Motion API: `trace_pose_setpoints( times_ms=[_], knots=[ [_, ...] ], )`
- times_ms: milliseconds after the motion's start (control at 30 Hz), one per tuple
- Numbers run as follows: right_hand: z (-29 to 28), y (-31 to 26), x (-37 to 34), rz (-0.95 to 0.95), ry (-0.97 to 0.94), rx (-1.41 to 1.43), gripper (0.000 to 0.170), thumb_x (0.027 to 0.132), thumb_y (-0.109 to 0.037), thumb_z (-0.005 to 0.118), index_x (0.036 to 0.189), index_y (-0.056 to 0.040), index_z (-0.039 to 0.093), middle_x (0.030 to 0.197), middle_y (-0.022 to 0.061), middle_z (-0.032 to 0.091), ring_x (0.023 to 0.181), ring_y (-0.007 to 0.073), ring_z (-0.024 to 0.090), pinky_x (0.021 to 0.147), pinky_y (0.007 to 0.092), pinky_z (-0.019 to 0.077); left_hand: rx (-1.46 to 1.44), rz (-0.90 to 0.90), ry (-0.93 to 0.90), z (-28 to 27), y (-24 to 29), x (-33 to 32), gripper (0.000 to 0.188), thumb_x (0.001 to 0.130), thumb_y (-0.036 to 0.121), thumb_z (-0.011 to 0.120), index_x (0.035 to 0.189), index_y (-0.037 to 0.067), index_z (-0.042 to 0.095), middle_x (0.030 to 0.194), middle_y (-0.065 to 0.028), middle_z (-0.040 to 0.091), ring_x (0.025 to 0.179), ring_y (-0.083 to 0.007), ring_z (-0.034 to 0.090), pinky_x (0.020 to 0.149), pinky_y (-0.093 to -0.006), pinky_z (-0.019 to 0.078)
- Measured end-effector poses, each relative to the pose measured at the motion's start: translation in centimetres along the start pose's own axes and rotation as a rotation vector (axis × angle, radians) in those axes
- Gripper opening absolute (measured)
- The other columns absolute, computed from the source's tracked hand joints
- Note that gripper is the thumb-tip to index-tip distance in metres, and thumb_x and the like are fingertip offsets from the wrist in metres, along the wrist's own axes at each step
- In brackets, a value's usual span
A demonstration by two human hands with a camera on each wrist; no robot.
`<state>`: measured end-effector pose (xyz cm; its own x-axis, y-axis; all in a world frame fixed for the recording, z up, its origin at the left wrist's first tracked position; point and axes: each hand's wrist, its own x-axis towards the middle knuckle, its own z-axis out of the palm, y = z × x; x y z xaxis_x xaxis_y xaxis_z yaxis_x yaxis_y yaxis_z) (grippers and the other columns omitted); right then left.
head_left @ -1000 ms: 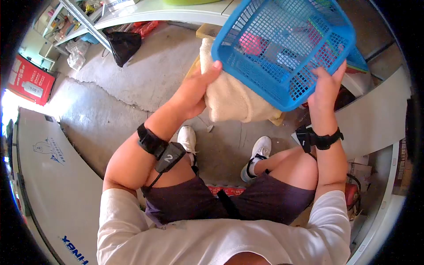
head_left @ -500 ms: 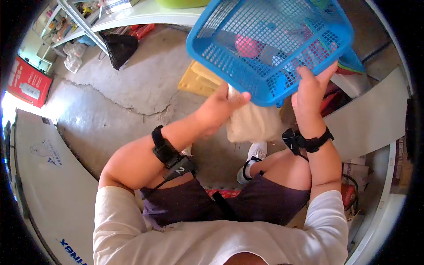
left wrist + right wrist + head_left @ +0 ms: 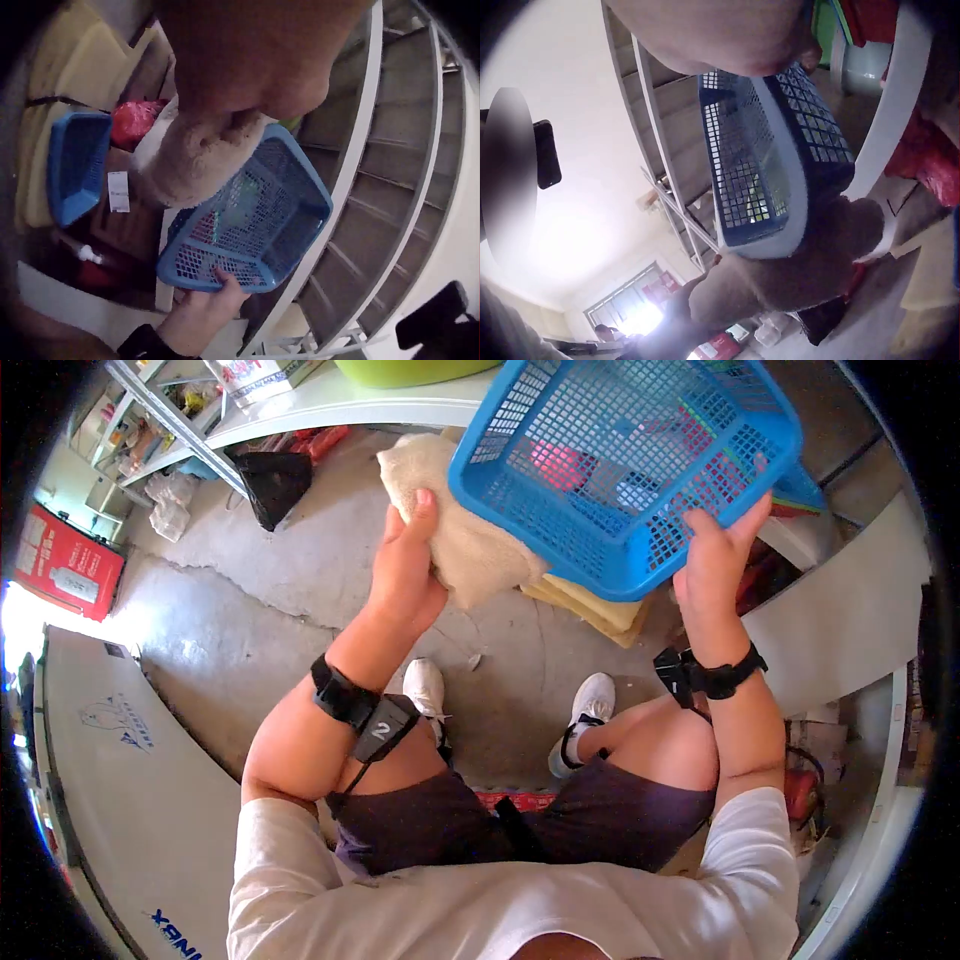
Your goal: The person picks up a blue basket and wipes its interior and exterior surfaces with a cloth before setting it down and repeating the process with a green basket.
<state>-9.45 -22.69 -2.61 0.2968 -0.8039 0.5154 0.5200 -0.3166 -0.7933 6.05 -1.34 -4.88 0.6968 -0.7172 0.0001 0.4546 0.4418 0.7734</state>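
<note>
My right hand (image 3: 712, 575) grips the near right rim of a blue mesh plastic basket (image 3: 620, 575), its thumb inside. The basket is tilted, its opening facing me. In my left hand (image 3: 405, 570) is a cream cloth (image 3: 475, 550), held with the thumb on top, beside the basket's left rim. The left wrist view shows the cloth (image 3: 191, 161) bunched under the hand, overlapping the basket (image 3: 319, 199). The right wrist view shows the basket's side (image 3: 799, 187) close under the right hand, with the cloth (image 3: 780, 281) beyond it.
Folded yellow sheets (image 3: 590, 605) lie below the basket. Another blue basket (image 3: 56, 161) stands near a red bag (image 3: 135, 124) in the left wrist view. A white shelf (image 3: 390, 400) bears a green basin (image 3: 415, 372). A black bag (image 3: 272, 490) hangs at the back left.
My left hand moved right under the basket's near edge with the cloth, then back left, bringing the cloth out beside the basket. My right hand keeps its grip; the basket shifted only slightly.
</note>
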Motion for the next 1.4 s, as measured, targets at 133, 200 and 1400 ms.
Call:
trace_pose_setpoints(
  times_ms=[133, 200, 1400],
  knots=[
    [0.4, -0.4, 0.1, 0.052, 0.016, 0.049, 0.082, 0.069, 0.019, 0.045, 0.143, -0.0085, 0.024, 0.140, 0.0118, 0.039, 0.127, 0.0251, 0.042, 0.108, 0.0405, 0.0358, 0.028, -0.105, -0.112, 0.1, -1.4, -0.3, 0.045, 0.101, 0.025, 0.046, 0.139, 0.010, 0.028, 0.134, -0.0131, 0.047, 0.119, -0.0297, 0.054, 0.100, -0.0460, 0.0469],
    [0.7, -0.5, 0.1, 0.099, 0.028, 0.087, 0.082, 0.069, 0.019, 0.045, 0.144, -0.0088, 0.024, 0.140, 0.0118, 0.039, 0.127, 0.0250, 0.043, 0.107, 0.0407, 0.0364, 0.075, -0.150, -0.177, 1.1, -1.9, -0.9, 0.048, 0.099, 0.023, 0.049, 0.140, 0.009, 0.028, 0.134, -0.0123, 0.047, 0.119, -0.0284, 0.053, 0.101, -0.0445, 0.0456],
    [-1.9, 1.7, 1.5, 0.250, -0.114, -0.015, 0.028, 0.093, -0.001, 0.054, 0.121, 0.0000, 0.054, 0.114, 0.0095, 0.063, 0.101, 0.0174, 0.060, 0.091, 0.0323, 0.0469, 0.389, 0.120, 0.038, -3.8, 1.0, 1.7, 0.053, 0.086, 0.015, 0.070, 0.130, 0.002, 0.043, 0.121, -0.0118, 0.059, 0.107, -0.0239, 0.060, 0.091, -0.0384, 0.0505]
  ],
)
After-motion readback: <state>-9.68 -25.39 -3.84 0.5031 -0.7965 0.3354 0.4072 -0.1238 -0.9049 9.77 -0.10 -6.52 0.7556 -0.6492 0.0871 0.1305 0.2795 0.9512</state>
